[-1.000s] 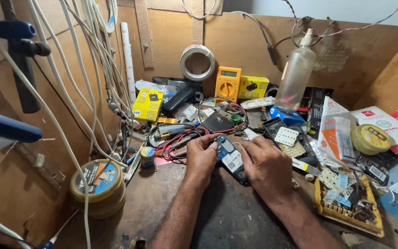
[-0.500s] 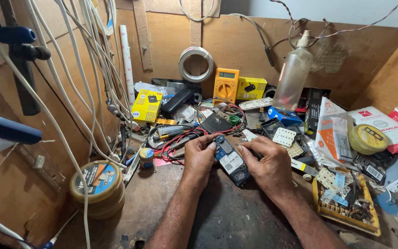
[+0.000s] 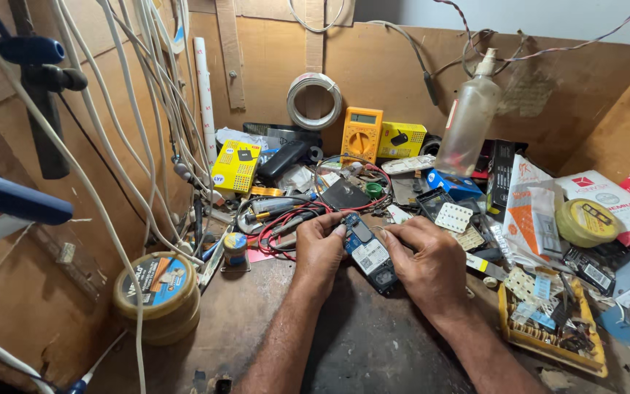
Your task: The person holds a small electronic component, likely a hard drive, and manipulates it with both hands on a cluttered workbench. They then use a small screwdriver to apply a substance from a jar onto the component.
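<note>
Both hands, left (image 3: 320,246) and right (image 3: 424,264), pinch an opened phone (image 3: 368,252).

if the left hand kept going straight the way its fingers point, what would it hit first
Probably the small circuit board already at the left hand's fingertips; beyond it lies the right hand, though depth is unclear.

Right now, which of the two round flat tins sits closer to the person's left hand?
The round tin with the blue-and-orange lid at the bench's left edge; the yellow-lidded tin lies far right, beyond the right hand. The left hand grips the opened phone.
</note>
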Demonstrator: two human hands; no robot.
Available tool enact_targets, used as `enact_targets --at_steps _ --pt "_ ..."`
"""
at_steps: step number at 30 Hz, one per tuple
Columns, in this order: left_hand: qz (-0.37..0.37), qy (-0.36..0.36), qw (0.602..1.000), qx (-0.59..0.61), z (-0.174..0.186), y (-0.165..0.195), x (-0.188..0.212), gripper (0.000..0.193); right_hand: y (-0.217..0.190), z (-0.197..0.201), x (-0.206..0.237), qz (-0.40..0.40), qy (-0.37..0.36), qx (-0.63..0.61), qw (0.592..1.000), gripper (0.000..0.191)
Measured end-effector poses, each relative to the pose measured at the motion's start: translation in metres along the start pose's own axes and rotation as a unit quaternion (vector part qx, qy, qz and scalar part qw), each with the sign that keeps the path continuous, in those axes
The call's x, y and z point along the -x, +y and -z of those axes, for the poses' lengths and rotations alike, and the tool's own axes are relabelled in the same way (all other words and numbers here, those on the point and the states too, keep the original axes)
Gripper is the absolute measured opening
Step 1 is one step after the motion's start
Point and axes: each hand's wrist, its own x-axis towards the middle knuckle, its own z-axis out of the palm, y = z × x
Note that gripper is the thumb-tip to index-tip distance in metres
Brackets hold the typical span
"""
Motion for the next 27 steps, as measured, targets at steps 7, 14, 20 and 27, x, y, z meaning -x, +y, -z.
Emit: enact_targets --at_steps 7,14,20,27 --pt "0.002 -0.001 1.000 0.005 -0.001 -0.002 -0.001 0.027 -0.007 0.002 0.003 0.061 0.003 0.079 0.995 0.012" --pt "0.005 0.000 1.000 0.002 0.000 0.002 0.001 0.027 0.000 0.004 -0.003 -0.032 -0.033 -0.038 0.998 0.013" --pt "-0.002 -0.006 1.000 -0.008 0.002 0.004 0.003 0.028 0.013 0.000 -0.003 -0.048 -0.048 -0.097 0.993 0.012" --pt "-0.010 -0.007 1.000 -0.012 0.003 0.001 0.001 0.028 0.017 -0.004 -0.003 -0.081 -0.050 -0.116 0.989 0.013"
